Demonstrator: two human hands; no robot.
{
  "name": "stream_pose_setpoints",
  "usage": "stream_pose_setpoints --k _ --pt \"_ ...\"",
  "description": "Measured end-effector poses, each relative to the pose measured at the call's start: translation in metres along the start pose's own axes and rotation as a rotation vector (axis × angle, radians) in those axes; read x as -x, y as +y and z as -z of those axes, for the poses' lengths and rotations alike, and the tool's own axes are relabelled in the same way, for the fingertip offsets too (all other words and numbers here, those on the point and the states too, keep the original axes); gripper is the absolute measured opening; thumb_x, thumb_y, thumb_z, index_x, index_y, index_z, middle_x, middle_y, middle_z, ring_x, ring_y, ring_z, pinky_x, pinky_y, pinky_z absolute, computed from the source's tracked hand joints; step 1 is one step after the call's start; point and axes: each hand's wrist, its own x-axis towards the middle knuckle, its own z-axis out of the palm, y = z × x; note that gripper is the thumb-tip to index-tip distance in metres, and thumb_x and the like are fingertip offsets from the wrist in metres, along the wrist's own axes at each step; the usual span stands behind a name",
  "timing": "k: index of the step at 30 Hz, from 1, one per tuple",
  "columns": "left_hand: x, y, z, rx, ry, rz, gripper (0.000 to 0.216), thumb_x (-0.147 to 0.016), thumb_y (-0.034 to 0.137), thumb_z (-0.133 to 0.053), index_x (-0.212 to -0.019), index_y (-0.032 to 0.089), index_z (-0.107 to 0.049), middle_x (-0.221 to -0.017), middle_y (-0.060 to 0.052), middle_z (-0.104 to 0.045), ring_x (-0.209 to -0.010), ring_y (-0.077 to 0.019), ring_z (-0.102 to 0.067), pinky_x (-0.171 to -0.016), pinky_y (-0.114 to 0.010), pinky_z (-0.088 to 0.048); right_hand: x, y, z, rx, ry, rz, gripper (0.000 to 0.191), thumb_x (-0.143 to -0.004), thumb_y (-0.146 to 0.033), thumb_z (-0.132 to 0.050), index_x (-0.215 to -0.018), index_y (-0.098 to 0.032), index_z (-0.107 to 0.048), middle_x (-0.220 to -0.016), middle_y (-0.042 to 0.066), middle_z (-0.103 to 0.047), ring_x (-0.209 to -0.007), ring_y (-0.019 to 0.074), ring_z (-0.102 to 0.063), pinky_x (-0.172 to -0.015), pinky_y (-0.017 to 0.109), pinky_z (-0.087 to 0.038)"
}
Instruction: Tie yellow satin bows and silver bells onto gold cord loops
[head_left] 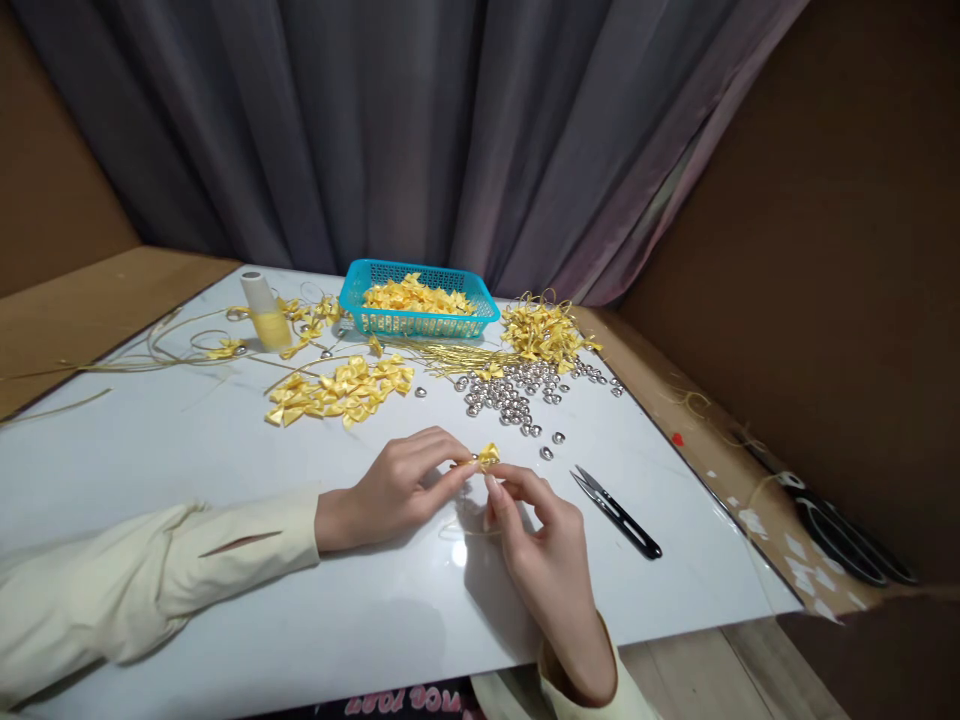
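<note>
Near the front middle of the table, a small yellow ribbon bow [489,454] is held between both hands. My left hand [409,485] pinches it from the left, where a bit of silver shows by the fingertips. From the right, my right hand [544,530] closes thumb and forefinger at the bow's lower edge. A thin gold cord [469,532] loops below the fingers, faint against the white top. Just what each fingertip grips is partly hidden. To the right of my right hand lie black thread snips [616,512], blades pointing away.
Loose silver beads [510,395] and yellow bows [345,390] lie beyond my hands. Farther back are a blue basket [420,326] of bows, a bottle [266,312], gold cords [450,356] and a pile of corded bows [544,332]. Scissors [840,530] rest on cardboard at right.
</note>
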Motion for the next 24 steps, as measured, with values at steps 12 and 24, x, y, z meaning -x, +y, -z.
stream_pose_setpoints --k 12,24 --pt "-0.0008 0.0004 0.0003 0.001 0.013 0.079 0.01 -0.088 0.014 -0.054 -0.081 0.013 -0.061 -0.072 -0.005 -0.063 -0.066 -0.0128 -0.057 -0.055 -0.021 -0.044 -0.0036 -0.0026 0.0064 -0.19 0.005 -0.085 0.012 -0.081 -0.03 -0.06 -0.086 -0.019 -0.059 -0.064 0.0 -0.065 -0.062 0.0168 -0.06 -0.063 0.029 -0.046" --pt "0.0007 -0.0007 -0.0011 -0.008 -0.002 -0.039 0.007 -0.089 0.012 -0.053 -0.085 0.014 -0.059 -0.072 -0.006 -0.064 -0.069 -0.0152 -0.058 -0.062 -0.027 -0.047 -0.0039 -0.0049 0.0054 -0.165 0.12 -0.056 0.007 -0.08 -0.025 -0.063 -0.082 -0.02 -0.067 -0.076 0.002 -0.064 -0.073 0.017 -0.054 -0.071 0.029 -0.046"
